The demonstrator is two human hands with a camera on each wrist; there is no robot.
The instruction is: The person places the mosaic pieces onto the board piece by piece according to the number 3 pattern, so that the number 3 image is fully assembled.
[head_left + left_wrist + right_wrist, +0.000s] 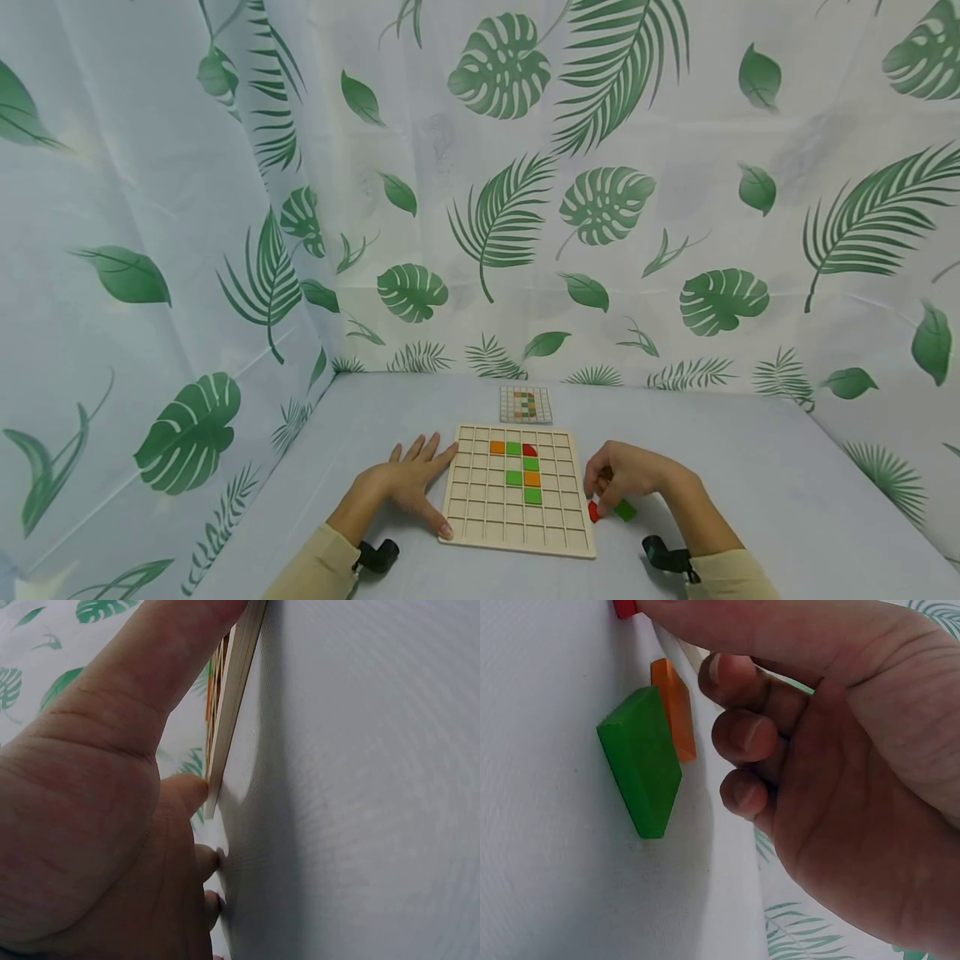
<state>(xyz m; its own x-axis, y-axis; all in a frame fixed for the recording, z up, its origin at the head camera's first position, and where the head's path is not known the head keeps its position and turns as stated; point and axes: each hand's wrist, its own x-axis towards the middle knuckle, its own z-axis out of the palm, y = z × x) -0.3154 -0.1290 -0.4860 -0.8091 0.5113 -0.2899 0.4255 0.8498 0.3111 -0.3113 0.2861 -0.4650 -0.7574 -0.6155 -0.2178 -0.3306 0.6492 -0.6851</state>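
Note:
A wooden grid board [487,529] lies on the table with orange, green and red pieces in its cells. Spread along the board's left edge is my left hand [408,477], its thumb on the near left corner and index fingertip at the side. My right hand [630,468] is low beside the right edge, thumb tip on a red piece [594,511], other fingers curled. In the right wrist view, that red piece [625,607] shows only partly at the top. A green piece [641,761] and an orange piece [673,712] lie beneath the hand.
Behind the board is a small pattern card [545,417] with a matching grid of coloured cells. A white curtain [660,333] with green leaves stands at the back and left. Both wrists carry small black cameras [663,554].

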